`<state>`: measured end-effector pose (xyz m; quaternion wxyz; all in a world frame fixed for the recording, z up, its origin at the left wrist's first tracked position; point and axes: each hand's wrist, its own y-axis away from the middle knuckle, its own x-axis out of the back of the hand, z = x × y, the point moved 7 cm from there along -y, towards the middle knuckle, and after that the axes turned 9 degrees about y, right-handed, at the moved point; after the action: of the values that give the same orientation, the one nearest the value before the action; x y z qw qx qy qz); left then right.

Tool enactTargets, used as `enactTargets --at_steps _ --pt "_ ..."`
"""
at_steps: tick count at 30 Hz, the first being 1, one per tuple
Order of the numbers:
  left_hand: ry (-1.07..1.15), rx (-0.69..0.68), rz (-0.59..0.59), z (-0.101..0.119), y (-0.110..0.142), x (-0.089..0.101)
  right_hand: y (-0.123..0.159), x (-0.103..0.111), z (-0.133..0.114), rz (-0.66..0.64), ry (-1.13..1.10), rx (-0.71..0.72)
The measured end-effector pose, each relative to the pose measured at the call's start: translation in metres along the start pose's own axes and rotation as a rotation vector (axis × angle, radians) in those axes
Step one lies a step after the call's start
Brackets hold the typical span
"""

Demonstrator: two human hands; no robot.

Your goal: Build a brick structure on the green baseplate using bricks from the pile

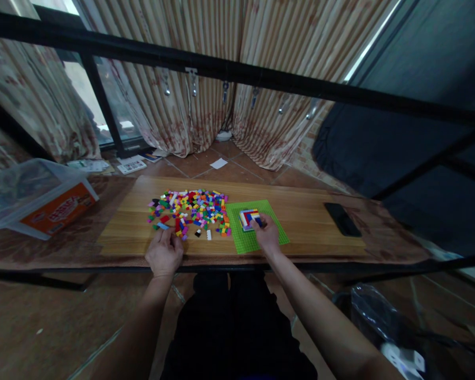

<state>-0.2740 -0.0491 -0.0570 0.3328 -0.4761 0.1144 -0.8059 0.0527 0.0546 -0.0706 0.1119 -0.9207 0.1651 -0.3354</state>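
My right hand [267,232] reaches over a green studded baseplate [243,244], its fingers pinched at a blue toy brick [257,222] on a small square brick build [246,215]. The build shows white, red, yellow and blue pieces. My left hand [164,253] rests at the board's near edge with its fingers curled inward. Whatever its fingertips may hold is hidden. Just beyond them are a light blue brick [162,226] and a wide spread of loose, many-coloured bricks [198,203].
A wooden board [301,211] lies on a brown cloth. To the right is a black phone [342,219]; to the left stands a clear plastic box [39,195] with an orange label. A black metal bar [221,74] with hanging clips crosses above the board.
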Motion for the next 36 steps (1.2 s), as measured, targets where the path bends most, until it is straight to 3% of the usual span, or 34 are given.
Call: enactTargets --at_steps 6,10,14,17,22,36 --pt "0.012 -0.007 0.008 0.001 0.000 0.000 0.005 0.009 -0.003 0.001 0.031 0.034" --pt "0.026 -0.013 -0.002 -0.002 0.001 -0.003 0.028 0.027 -0.028 0.087 0.121 0.145" --pt "0.050 0.000 -0.018 -0.002 0.001 -0.004 0.057 0.007 -0.066 -0.138 0.176 0.355" --pt "0.062 0.003 -0.026 -0.001 0.001 -0.003 0.069 -0.013 -0.084 -0.233 0.258 0.431" --pt "0.055 -0.006 -0.017 -0.001 0.001 -0.002 0.067 -0.034 -0.094 -0.241 0.417 0.481" --pt "0.018 -0.025 0.008 0.002 0.001 0.001 0.072 -0.046 -0.100 -0.281 0.547 0.598"
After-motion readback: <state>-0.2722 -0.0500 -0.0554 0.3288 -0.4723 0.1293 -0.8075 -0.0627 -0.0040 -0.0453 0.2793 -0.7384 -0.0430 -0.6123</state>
